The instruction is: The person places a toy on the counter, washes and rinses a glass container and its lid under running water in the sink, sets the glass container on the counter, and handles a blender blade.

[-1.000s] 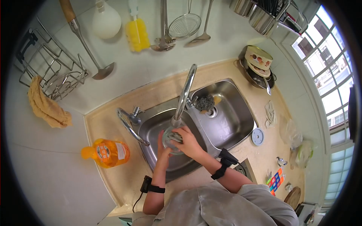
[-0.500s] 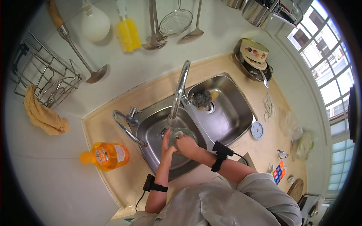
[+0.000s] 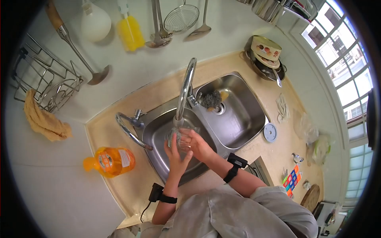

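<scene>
— White-walled kitchen corner, tan table (image 3: 104, 126) with a double steel sink set into it. Scourer (image 3: 211, 100) beside the drain of the right basin (image 3: 242, 125); orange bottle (image 3: 114, 162) left of the left basin (image 3: 156, 133); pale blue disc (image 3: 270, 132) near the sink's right edge.

— Change since half a second ago?

— Mainly the clear glass cup (image 3: 182, 142). Half a second back its round top faced up, with the right hand's (image 3: 201, 149) fingers bent down over the mouth. Now it has been turned and shows more of its side; those fingers stretch along it. Camera view has shifted a little too: the fixtures sit slightly further left.

— Left hand (image 3: 177, 159)?

— Fingers reached up against the cup's left and near side. Thumb was folded in close; now it stands well away from the fingers.

— State of the grip, then?

— Both half curled, sharing the one cup: left grip loose and spread, right grip lightly bent round the other side. Exact contact of each fingertip: cannot tell.

— And the cup's place?

— Between the two hands, above the left basin, just below the spout of the tall faucet (image 3: 185, 90). Whether cup and spout touch, cannot tell.
</scene>
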Available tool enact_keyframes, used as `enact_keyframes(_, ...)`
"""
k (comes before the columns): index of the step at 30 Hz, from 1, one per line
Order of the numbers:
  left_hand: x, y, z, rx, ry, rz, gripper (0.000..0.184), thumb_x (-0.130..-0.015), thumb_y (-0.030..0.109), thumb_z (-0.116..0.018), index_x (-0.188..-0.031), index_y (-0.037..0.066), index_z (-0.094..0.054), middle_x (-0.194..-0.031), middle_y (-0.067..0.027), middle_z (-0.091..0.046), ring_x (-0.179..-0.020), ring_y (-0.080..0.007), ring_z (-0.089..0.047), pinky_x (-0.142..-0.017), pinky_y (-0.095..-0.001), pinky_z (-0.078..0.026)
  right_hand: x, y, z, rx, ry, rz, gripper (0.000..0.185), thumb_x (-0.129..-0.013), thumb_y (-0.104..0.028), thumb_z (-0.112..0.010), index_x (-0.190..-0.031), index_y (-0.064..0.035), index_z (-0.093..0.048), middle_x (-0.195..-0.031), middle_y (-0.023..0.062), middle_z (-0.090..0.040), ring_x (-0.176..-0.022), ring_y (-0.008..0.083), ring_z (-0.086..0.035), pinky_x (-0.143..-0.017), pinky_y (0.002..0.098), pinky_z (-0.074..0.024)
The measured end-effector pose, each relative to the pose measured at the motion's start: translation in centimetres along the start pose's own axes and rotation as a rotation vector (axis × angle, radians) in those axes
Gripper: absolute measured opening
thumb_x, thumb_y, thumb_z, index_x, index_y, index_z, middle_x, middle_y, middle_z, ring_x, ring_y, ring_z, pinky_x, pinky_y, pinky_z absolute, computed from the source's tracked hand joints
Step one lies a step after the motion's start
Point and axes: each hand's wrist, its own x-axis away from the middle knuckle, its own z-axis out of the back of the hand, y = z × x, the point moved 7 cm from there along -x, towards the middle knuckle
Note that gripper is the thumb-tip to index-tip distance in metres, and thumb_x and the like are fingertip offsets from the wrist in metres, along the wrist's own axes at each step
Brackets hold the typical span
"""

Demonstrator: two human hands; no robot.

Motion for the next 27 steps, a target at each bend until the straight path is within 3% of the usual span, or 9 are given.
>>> enact_keyframes(3, -1.1, -0.2, 0.4, 0.303, 0.039, -0.042, 0.085, -0.077, 0.032, -0.069, -0.142, 0.014, -0.017, -0.137, -0.0171, -0.023, -0.126, -0.0295, -0.029, -0.099, -0.0398, -0.034, 0.0, 0.0, 1.4, 0.082, 0.088, -0.024, 0.046, -0.091, -0.032, -0.049, -0.128, -0.0074, -0.041, -0.118, 0.0085, -0.054, -0.107, 0.0188, -0.052, -0.092, 0.0343, -0.0404)
enact_keyframes(6, -1.1, -3.2, -0.6, 0.981, 0.155, 0.445, 0.071, -0.084, 0.030, -0.063, -0.139, 0.010, -0.023, -0.132, -0.0133, -0.033, -0.119, -0.0250, -0.040, -0.097, -0.0370, -0.036, 0.0, 0.3, 1.5, 0.138, -0.001, 0.012, 0.035, -0.086, -0.022, -0.059, -0.115, -0.0045, -0.048, -0.105, 0.0048, -0.057, -0.092, 0.0153, -0.058, -0.083, 0.0293, -0.0455)
enact_keyframes(9, -2.1, -6.2, -1.9, 1.287, 0.042, 0.508, 0.068, -0.083, 0.027, -0.065, -0.136, 0.010, -0.026, -0.127, -0.0120, -0.040, -0.116, -0.0228, -0.043, -0.095, -0.0353, -0.039, 0.5, 0.4, 1.3, 0.113, 0.106, 0.053, 0.031, -0.085, -0.012, -0.059, -0.113, -0.0022, -0.050, -0.105, 0.0042, -0.057, -0.089, 0.0145, -0.058, -0.080, 0.0267, -0.0464)
enact_keyframes(15, -0.6, -3.0, -3.0, 1.134, 0.205, 0.493, 0.061, -0.084, 0.030, -0.064, -0.129, 0.006, -0.031, -0.121, -0.0097, -0.044, -0.111, -0.0211, -0.047, -0.090, -0.0347, -0.043, 0.7, 0.7, 0.3, 0.042, -0.003, 0.107, 0.036, -0.085, -0.006, -0.056, -0.119, -0.0062, -0.049, -0.113, 0.0056, -0.054, -0.108, 0.0152, -0.051, -0.090, 0.0315, -0.0427)
enact_keyframes(18, -0.7, -7.1, -4.9, 1.214, 0.145, 0.548, 0.055, -0.086, 0.044, -0.055, -0.123, 0.006, -0.040, -0.114, -0.0085, -0.050, -0.107, -0.0225, -0.050, -0.090, -0.0362, -0.043, 0.7, 1.0, 1.5, 0.301, 0.077, 0.085, 0.041, -0.083, -0.004, -0.057, -0.123, -0.0051, -0.047, -0.117, 0.0060, -0.052, -0.111, 0.0166, -0.049, -0.093, 0.0309, -0.0399)
enact_keyframes(20, -0.7, -7.1, -5.4, 1.348, 0.067, 0.587, 0.058, -0.087, 0.054, -0.048, -0.121, 0.006, -0.044, -0.109, -0.0086, -0.053, -0.106, -0.0240, -0.051, -0.091, -0.0383, -0.042, 1.8, 0.3, -1.2, 1.162, -0.060, 0.294, 0.044, -0.085, -0.007, -0.056, -0.127, -0.0043, -0.044, -0.121, 0.0073, -0.050, -0.115, 0.0191, -0.045, -0.099, 0.0322, -0.0337)
enact_keyframes(21, -0.8, -4.7, -4.6, 1.462, 0.047, 0.602, 0.062, -0.086, 0.058, -0.042, -0.120, 0.006, -0.046, -0.109, -0.0090, -0.054, -0.106, -0.0248, -0.051, -0.093, -0.0389, -0.041, 2.2, 0.1, -1.8, 1.162, -0.059, 0.294, 0.044, -0.085, -0.007, -0.056, -0.127, -0.0043, -0.044, -0.121, 0.0073, -0.050, -0.115, 0.0191, -0.045, -0.099, 0.0322, -0.0337)
enact_keyframes(25, -1.8, -2.0, -3.4, 1.605, -0.032, 0.489, 0.072, -0.084, 0.065, -0.035, -0.120, 0.004, -0.046, -0.112, -0.0111, -0.054, -0.104, -0.0277, -0.052, -0.094, -0.0451, -0.041, 1.6, -0.3, -3.7, 0.780, -0.233, 0.209, 0.054, -0.089, -0.037, -0.050, -0.130, -0.0034, -0.041, -0.130, 0.0103, -0.043, -0.125, 0.0225, -0.034, -0.104, 0.0327, -0.0241)
enact_keyframes(27, -2.2, -2.3, -3.6, 1.530, -0.001, 0.446, 0.073, -0.084, 0.065, -0.036, -0.122, 0.004, -0.046, -0.115, -0.0116, -0.053, -0.106, -0.0285, -0.052, -0.094, -0.0455, -0.041, 2.2, -1.2, -4.5, -0.468, -0.298, 0.049, 0.061, -0.089, -0.043, -0.047, -0.133, -0.0023, -0.037, -0.134, 0.0121, -0.038, -0.128, 0.0225, -0.030, -0.104, 0.0320, -0.0240)
